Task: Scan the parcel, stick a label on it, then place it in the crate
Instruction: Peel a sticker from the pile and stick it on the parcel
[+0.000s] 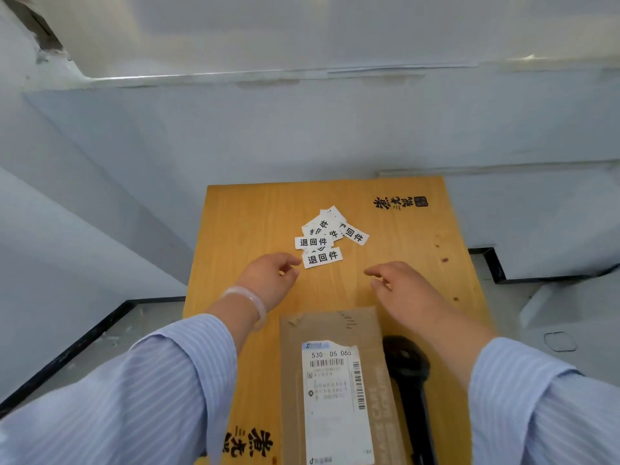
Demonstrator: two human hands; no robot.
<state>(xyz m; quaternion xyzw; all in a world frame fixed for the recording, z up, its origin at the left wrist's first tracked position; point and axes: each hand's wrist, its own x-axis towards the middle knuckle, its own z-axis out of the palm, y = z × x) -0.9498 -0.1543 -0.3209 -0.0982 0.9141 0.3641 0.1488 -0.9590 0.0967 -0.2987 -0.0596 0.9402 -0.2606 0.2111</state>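
A flat brown cardboard parcel (339, 330) lies on the wooden table (241, 223) near its front edge, with a white shipping label (335, 397) and barcodes facing up. A black handheld scanner (407, 367) rests on the table right beside the parcel. Beyond the parcel lies a small pile of white paper labels (323, 241) printed with black characters. My left hand (268, 280) hovers just left of the nearest label, fingers loosely curled and holding nothing. My right hand (402, 290) hovers to the pile's right, fingers spread, empty. No crate is in view.
The narrow table stands against pale blue-white walls (302, 129). Grey floor (110, 333) with a black baseboard strip shows on both sides. Black printed characters mark the table's far right corner and near left edge.
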